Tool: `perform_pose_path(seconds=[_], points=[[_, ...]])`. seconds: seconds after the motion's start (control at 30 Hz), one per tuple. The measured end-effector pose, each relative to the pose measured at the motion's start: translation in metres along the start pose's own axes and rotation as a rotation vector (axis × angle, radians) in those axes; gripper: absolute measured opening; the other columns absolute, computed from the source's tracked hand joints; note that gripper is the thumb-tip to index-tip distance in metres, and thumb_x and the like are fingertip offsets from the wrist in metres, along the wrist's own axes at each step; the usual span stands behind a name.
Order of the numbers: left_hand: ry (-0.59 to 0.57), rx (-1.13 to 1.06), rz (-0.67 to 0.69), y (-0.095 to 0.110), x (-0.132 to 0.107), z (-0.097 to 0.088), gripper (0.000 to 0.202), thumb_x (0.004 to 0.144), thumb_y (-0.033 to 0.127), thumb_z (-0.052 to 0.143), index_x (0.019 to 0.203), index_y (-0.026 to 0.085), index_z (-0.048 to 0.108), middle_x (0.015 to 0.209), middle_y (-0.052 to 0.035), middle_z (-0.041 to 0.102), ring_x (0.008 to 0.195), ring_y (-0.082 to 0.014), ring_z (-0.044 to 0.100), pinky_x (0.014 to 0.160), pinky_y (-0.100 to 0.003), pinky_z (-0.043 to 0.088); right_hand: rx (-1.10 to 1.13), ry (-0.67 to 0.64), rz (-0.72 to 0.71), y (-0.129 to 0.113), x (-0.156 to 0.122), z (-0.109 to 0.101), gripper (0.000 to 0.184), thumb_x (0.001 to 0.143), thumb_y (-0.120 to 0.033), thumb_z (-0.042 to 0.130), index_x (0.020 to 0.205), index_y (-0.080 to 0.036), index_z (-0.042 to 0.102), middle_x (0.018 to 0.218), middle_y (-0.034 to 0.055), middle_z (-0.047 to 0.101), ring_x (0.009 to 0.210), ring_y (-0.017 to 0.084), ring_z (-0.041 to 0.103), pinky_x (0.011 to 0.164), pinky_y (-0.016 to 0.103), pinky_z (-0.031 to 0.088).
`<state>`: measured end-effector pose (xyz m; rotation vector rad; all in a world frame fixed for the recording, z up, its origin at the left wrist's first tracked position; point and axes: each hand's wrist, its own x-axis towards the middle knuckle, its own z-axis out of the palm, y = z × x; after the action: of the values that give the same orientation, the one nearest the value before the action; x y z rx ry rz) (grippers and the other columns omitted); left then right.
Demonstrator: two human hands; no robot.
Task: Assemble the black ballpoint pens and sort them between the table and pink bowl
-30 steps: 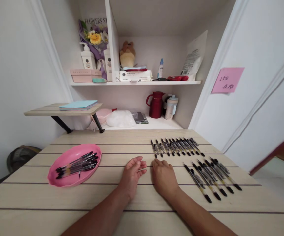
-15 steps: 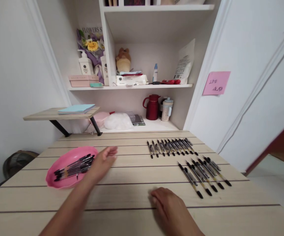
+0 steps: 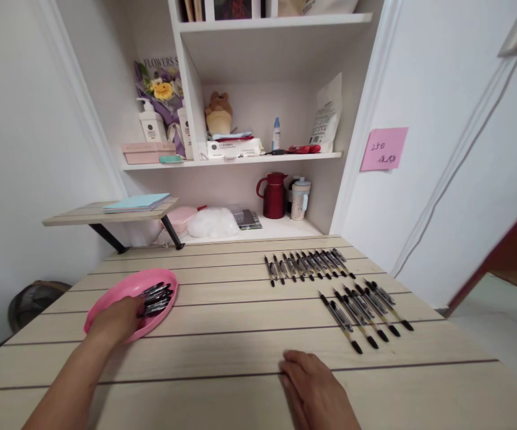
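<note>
My left hand reaches into a pink bowl at the left of the table. Its fingers are curled onto several black-capped pens lying there, and the hand covers the near ends of those pens. How many are between the fingers is hidden. My right hand rests on the table near the front, fingers bent and pressed together, with nothing visible in it. Beyond it on the right, a slanted row of pens lies side by side. Farther back is another row of pens.
A small raised shelf on black legs carries light blue paper at the back left. Behind the wooden table stands a white shelf unit with a red jug and a pale cup. A pink note is on the wall.
My left hand has moved left from beside the bowl into it, its fingers going from extended to curled on the pens. My right hand stays almost in place. The view has shifted slightly.
</note>
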<state>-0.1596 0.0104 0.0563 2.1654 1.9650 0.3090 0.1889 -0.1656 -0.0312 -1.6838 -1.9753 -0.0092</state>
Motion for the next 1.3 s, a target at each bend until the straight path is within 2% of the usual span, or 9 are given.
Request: perform_pose_path(seconds=[0.1,0.2,0.33,0.43,0.53,0.63,0.77,1.07,1.3], points=[[-0.112,0.219,0.003,0.004,0.0,-0.008,0.014,0.063,0.025,0.047,0.07,0.019,0.058,0.07,-0.0084,0.063,0.064,-0.0262,0.055,0.061,-0.035,0.034,-0.005,0.01,-0.001,0.001,-0.001,0.002,0.028,0.082,-0.013,0.039,0.089,-0.022,0.065,0.1,0.0067,0.063,0.085,0.018,0.057,0.078,0.03,0.044],[0.005,0.27,-0.008,0.019,-0.004,-0.018,0.016,0.068,0.029,0.044,0.074,0.018,0.054,0.07,-0.01,0.061,0.062,-0.0256,0.054,0.058,-0.033,0.033,0.042,0.023,0.012,0.0,-0.002,0.0,0.028,0.082,-0.014,0.039,0.087,-0.022,0.065,0.099,0.007,0.063,0.086,0.018,0.057,0.079,0.03,0.043],[0.206,-0.149,0.033,0.077,-0.029,-0.01,0.019,0.074,0.036,0.041,0.08,0.019,0.048,0.067,-0.0047,0.056,0.059,-0.0192,0.052,0.054,-0.028,0.033,0.299,0.031,0.11,-0.002,0.002,-0.008,0.028,0.084,-0.023,0.038,0.087,-0.021,0.065,0.095,0.0078,0.064,0.085,0.019,0.056,0.079,0.032,0.043],[-0.207,-0.871,0.094,0.139,-0.058,0.025,0.022,0.071,0.036,0.046,0.087,0.021,0.047,0.059,0.0036,0.051,0.042,-0.009,0.043,0.044,-0.021,0.031,0.76,0.016,0.306,-0.004,0.017,-0.015,0.032,0.083,-0.039,0.041,0.082,-0.017,0.065,0.082,0.0079,0.065,0.077,0.019,0.058,0.072,0.032,0.044],[-0.649,-1.314,0.046,0.188,-0.082,0.069,0.023,0.068,0.032,0.053,0.086,0.02,0.047,0.06,0.005,0.051,0.034,-0.0017,0.028,0.036,-0.016,0.017,1.282,0.054,0.532,-0.008,0.035,-0.016,0.042,0.077,-0.051,0.047,0.085,-0.014,0.063,0.077,0.008,0.065,0.069,0.017,0.059,0.064,0.03,0.046],[-0.758,-1.443,0.02,0.216,-0.093,0.1,0.021,0.07,0.031,0.052,0.087,0.018,0.049,0.058,0.0052,0.049,0.032,-0.001,0.028,0.034,-0.016,0.012,1.539,0.147,0.614,-0.011,0.046,-0.011,0.042,0.072,-0.053,0.054,0.09,-0.015,0.059,0.074,0.0052,0.065,0.05,0.01,0.053,0.049,0.024,0.044],[-0.746,-1.418,0.048,0.228,-0.095,0.118,0.028,0.072,0.028,0.05,0.097,0.016,0.052,0.055,0.0057,0.049,0.029,-0.0014,0.026,0.03,-0.017,0.013,1.642,0.192,0.738,-0.007,0.046,-0.002,0.039,0.069,-0.053,0.058,0.081,-0.015,0.054,0.062,-0.0001,0.062,0.029,0.003,0.032,0.029,0.018,0.026],[-0.937,-1.462,0.098,0.222,-0.093,0.111,0.037,0.073,0.034,0.054,0.105,0.015,0.053,0.062,0.0016,0.055,0.031,-0.0003,0.023,0.031,-0.017,0.014,1.689,0.207,0.803,-0.007,0.048,-0.008,0.034,0.072,-0.049,0.057,0.075,-0.016,0.05,0.068,0.0002,0.063,0.024,0.001,0.03,0.024,0.015,0.015],[-1.004,-1.418,0.13,0.216,-0.089,0.109,0.03,0.074,0.032,0.052,0.098,0.014,0.055,0.062,0.0009,0.055,0.032,-0.0005,0.025,0.031,-0.017,0.016,1.615,0.479,0.824,0.004,0.047,-0.008,0.027,0.069,-0.041,0.063,0.083,-0.019,0.057,0.069,-0.0009,0.061,0.054,0.01,0.055,0.042,0.02,0.043]])
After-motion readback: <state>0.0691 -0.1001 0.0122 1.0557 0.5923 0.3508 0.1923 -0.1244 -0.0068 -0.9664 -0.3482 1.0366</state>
